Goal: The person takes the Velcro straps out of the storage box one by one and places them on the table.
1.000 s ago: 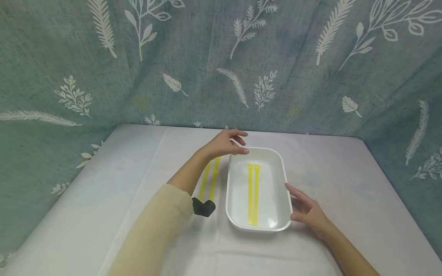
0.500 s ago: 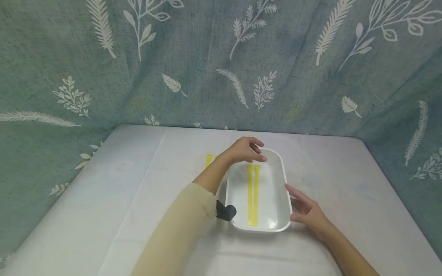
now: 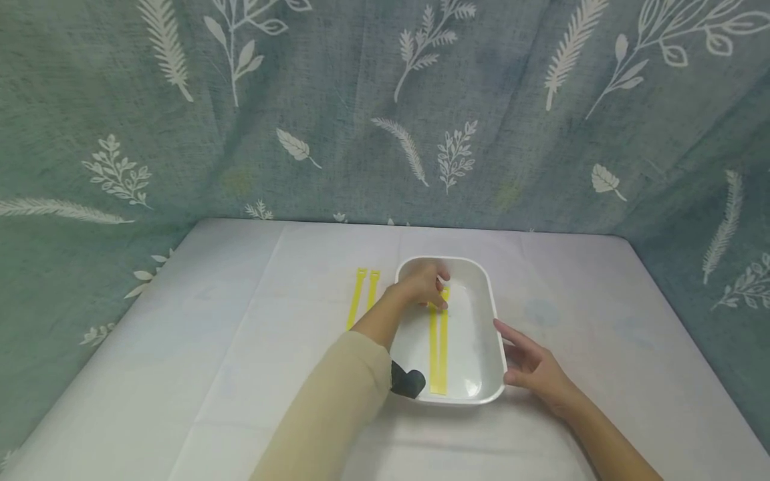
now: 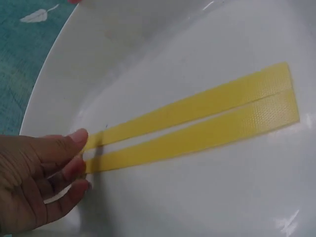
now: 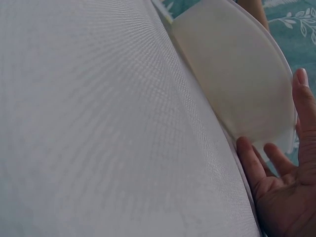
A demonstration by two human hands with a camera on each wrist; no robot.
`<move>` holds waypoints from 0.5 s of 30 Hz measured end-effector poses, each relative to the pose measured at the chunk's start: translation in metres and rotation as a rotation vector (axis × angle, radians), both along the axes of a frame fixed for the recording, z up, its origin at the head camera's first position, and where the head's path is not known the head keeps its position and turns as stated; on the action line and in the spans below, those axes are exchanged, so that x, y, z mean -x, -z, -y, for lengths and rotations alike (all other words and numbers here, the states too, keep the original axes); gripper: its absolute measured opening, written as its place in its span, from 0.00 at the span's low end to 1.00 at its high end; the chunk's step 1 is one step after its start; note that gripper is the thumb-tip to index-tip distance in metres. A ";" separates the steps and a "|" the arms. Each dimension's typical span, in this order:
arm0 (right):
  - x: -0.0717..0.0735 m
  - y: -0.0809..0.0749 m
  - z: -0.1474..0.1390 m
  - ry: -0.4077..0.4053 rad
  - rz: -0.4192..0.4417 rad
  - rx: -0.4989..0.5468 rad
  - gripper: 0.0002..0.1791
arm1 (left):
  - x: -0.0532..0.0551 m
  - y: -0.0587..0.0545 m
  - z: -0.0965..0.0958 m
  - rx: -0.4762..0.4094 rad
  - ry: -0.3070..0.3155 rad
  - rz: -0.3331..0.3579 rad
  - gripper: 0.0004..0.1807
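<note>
Yellow straps (image 3: 444, 344), two of them, lay side by side lengthwise in the white tray (image 3: 475, 334), their broad ends toward the person; they looked flat and thin, tapering away, with a fine dotted grain at the wide ends. Against the tray's right side the right hand (image 3: 537, 377) had its fingers spread, touching without wrapping it, probably to steady it. Farther in, the left hand (image 3: 424, 284) had thumb and fingers bent about the straps' narrow ends, likely because both fitted there together; whether it pinched them I could not tell. Outside the left wall, two more yellow straps (image 3: 357, 297) lay on the white tablecloth (image 3: 271, 321), partly hidden by the left forearm (image 3: 380, 326), perhaps set apart to be told easily from each other. Behind hung a blue-green curtain (image 3: 337, 100) with white leaves.
</note>
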State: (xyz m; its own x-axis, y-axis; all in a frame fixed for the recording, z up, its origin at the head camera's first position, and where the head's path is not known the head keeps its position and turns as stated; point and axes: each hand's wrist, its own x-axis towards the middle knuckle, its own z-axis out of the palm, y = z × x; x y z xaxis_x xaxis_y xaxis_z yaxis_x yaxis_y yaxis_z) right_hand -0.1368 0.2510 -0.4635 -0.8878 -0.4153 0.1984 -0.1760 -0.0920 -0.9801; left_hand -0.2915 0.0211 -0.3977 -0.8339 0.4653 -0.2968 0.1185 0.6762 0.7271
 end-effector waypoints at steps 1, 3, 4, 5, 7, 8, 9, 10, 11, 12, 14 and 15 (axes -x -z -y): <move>0.000 0.000 0.000 -0.003 0.001 0.001 0.41 | -0.001 0.001 -0.001 0.018 0.006 -0.015 0.31; 0.000 0.000 0.000 -0.009 0.004 0.003 0.41 | -0.004 0.004 -0.002 0.060 0.011 -0.035 0.32; 0.000 0.000 0.000 -0.009 0.006 0.002 0.41 | -0.005 0.005 -0.003 0.079 0.009 -0.041 0.32; 0.000 0.000 0.000 -0.008 0.006 0.001 0.41 | -0.005 0.006 -0.003 0.095 0.005 -0.050 0.31; 0.000 -0.001 0.000 -0.009 0.007 0.005 0.41 | -0.006 0.008 -0.005 0.119 0.001 -0.072 0.31; 0.000 -0.001 0.000 -0.009 0.005 0.006 0.41 | -0.006 0.009 -0.006 0.123 0.001 -0.084 0.31; 0.000 -0.001 0.000 -0.009 0.004 0.009 0.41 | -0.006 0.010 -0.008 0.117 0.006 -0.094 0.31; -0.001 -0.002 0.000 -0.012 0.002 0.012 0.41 | -0.006 0.011 -0.010 0.111 0.012 -0.106 0.31; 0.000 -0.002 0.000 -0.016 0.001 0.016 0.41 | -0.006 0.012 -0.011 0.104 0.016 -0.115 0.31; 0.000 -0.002 0.000 -0.021 0.000 0.019 0.41 | -0.006 0.013 -0.014 0.095 0.019 -0.119 0.31; 0.000 -0.002 0.000 -0.030 -0.003 0.026 0.41 | -0.006 0.014 -0.018 0.085 0.023 -0.124 0.31; 0.001 -0.002 0.000 -0.035 -0.003 0.031 0.41 | -0.007 0.015 -0.020 0.086 0.020 -0.125 0.31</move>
State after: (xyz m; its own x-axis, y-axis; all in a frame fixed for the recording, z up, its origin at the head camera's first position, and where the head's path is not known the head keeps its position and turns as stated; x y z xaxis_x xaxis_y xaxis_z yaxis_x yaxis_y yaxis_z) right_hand -0.1373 0.2509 -0.4618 -0.8723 -0.4397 0.2138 -0.1746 -0.1282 -0.9763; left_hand -0.2849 0.0410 -0.4124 -0.8576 0.4597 -0.2306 0.2188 0.7319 0.6453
